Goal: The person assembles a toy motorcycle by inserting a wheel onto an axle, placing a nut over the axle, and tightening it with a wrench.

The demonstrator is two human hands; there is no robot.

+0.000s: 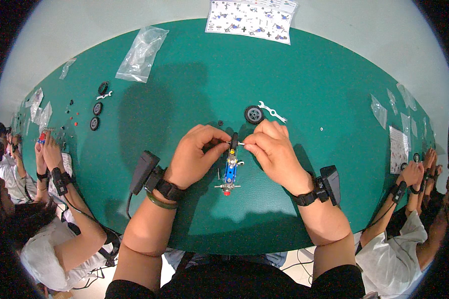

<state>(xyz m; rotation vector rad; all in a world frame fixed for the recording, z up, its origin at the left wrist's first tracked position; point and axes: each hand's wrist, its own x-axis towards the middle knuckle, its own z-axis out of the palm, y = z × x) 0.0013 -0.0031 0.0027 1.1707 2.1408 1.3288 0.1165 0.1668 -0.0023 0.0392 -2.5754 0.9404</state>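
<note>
A small model motorcycle (230, 172) with a blue and silver frame lies in front of me, its black wheel (234, 140) at the far end and a silver crossbar with a red tip at the near end. Thumb and index finger of my left hand (200, 152) are closed at the left side of that wheel, gripping the model there; the exact part is hidden. On the other side, my right hand (270, 148) pinches a thin silver rod (241, 144) that points at the wheel. Just beyond my right hand are a loose grey-hubbed wheel (254, 114) and a white wrench (273, 112).
A small black ring (220, 122) lies beyond my left hand, and a tiny nut (321, 129) to the right. Farther off are a clear plastic bag (142, 54) and a picture instruction sheet (251, 21). More wheels (98, 108) sit at left. Other people work at both sides.
</note>
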